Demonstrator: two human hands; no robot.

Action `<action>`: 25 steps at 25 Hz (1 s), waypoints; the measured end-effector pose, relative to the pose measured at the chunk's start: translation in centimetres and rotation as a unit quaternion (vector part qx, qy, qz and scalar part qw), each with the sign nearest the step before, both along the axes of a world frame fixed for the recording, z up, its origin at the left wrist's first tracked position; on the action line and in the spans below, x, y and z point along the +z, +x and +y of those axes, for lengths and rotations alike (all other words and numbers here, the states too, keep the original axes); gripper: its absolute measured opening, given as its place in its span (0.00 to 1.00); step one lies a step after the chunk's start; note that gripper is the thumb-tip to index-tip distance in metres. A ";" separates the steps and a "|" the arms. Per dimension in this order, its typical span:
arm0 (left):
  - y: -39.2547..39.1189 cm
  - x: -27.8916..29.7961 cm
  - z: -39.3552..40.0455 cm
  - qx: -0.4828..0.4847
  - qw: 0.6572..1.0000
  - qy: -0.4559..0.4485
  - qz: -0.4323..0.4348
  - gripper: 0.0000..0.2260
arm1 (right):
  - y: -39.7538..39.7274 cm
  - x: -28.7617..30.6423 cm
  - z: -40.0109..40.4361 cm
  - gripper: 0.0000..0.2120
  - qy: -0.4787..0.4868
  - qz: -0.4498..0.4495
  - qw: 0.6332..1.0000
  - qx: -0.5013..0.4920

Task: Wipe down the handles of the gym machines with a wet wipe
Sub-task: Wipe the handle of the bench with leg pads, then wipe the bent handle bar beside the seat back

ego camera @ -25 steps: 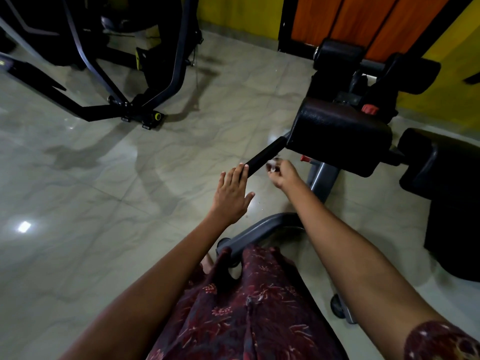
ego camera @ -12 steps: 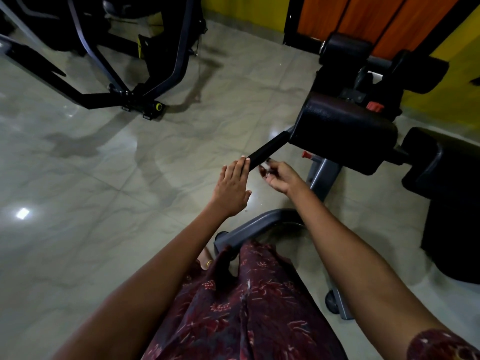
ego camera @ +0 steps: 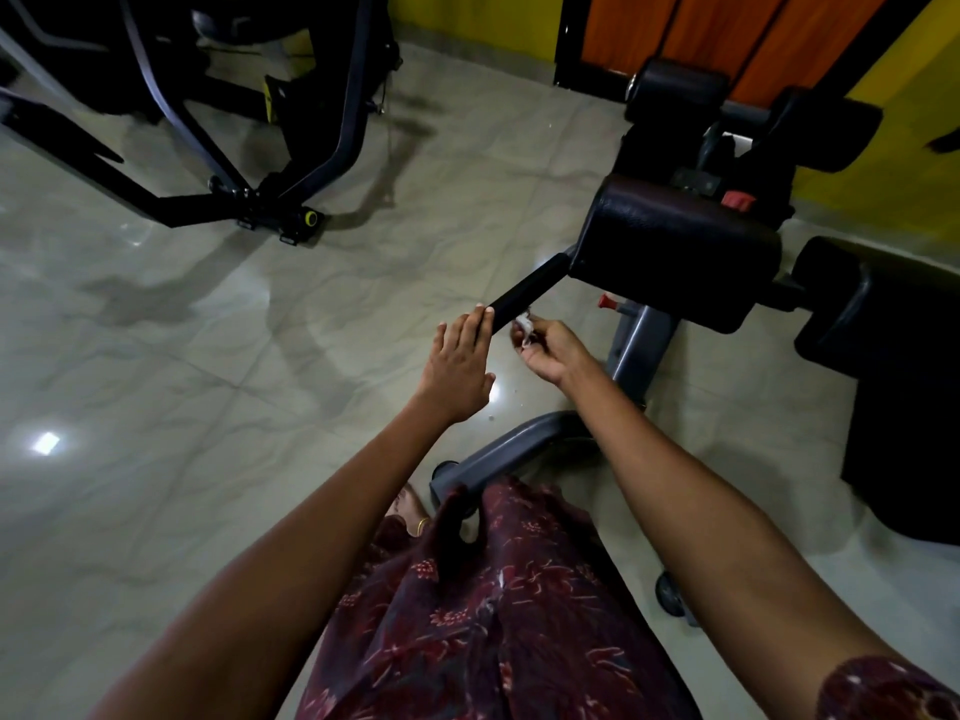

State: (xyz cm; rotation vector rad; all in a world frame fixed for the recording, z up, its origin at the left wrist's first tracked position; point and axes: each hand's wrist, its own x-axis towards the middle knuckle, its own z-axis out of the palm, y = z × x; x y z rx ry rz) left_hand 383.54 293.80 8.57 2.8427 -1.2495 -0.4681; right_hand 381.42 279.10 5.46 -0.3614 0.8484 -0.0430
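The handle [ego camera: 524,292] end is touched by straight fingers of the left hand [ego camera: 457,368]; a wet wipe [ego camera: 523,324] is pinched in the right hand [ego camera: 548,350] just beside it.

A glossy marble-patterned floor [ego camera: 218,387] fills the left of the frame; yellow wall [ego camera: 467,13] and orange panels [ego camera: 727,28] run along the top edge.

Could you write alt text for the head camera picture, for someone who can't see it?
A person's right hand pinches a small white wet wipe beside the black handle of a padded gym machine, while the left hand's straight fingers touch the handle's end. Glossy floor tiles and another machine's black frame lie beyond.
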 end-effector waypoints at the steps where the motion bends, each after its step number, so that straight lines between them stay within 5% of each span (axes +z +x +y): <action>1: 0.0 -0.1 0.0 0.000 1.000 -0.002 -0.004 0.37 | -0.2 0.2 0.1 0.12 -0.006 -0.002 1.000 0.012; 9: 1.1 -0.2 0.5 0.002 0.994 -0.088 0.070 0.33 | -2.4 1.3 2.0 0.11 -0.104 0.023 0.984 0.141; 12: 1.3 0.5 1.3 0.042 0.972 -0.189 0.131 0.27 | -4.5 2.2 3.0 0.11 -0.111 0.035 0.987 0.111; 15: -0.1 1.1 3.7 0.164 0.900 -0.331 0.229 0.19 | -6.6 4.1 5.5 0.10 -0.103 0.022 0.988 0.118; 19: -1.4 1.8 9.1 0.299 0.794 -0.377 0.373 0.11 | -7.4 5.6 11.8 0.06 -0.168 -0.006 0.969 0.182; 21: -1.2 2.2 12.5 0.338 0.741 -0.395 0.426 0.05 | -6.6 5.6 15.6 0.02 -0.252 -0.018 0.940 0.231; 25: -0.6 2.6 19.4 0.350 0.708 -0.434 0.434 0.02 | -5.0 6.4 22.6 0.07 -0.473 -0.034 0.829 0.297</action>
